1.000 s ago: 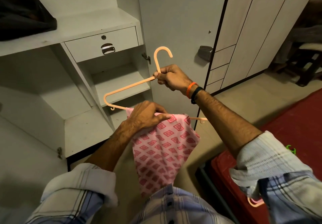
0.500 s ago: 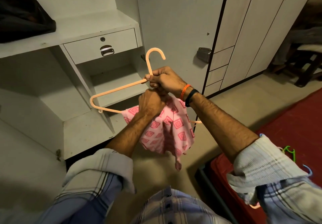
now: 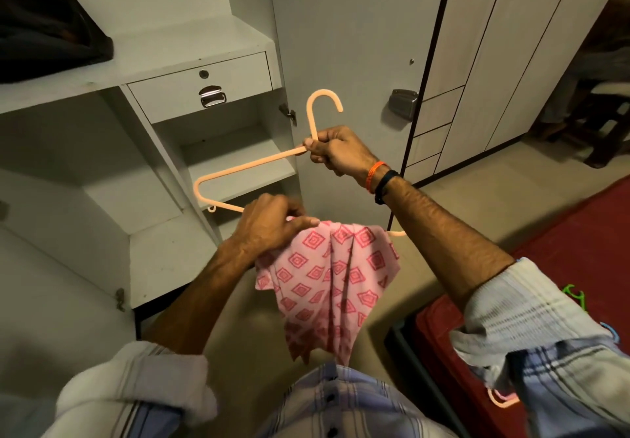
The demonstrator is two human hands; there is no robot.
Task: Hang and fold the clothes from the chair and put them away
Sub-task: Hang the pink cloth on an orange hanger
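The peach-coloured smooth plastic hanger [image 3: 245,167] has a matt sheen. The pink diamond-printed cloth [image 3: 327,277] is thin, soft and creased. The pale grey laminate wardrobe shelf [image 3: 191,40] looks smooth and matt; its shiny metal drawer pull [image 3: 212,95] is polished and reflective.

The open cupboard [image 3: 146,171] has bare shelves [image 3: 238,164] below the drawer [image 3: 204,86], giving room to reach in; a dark bundle [image 3: 47,31] fills the upper shelf's left end, and the door [image 3: 347,45] flanks the right
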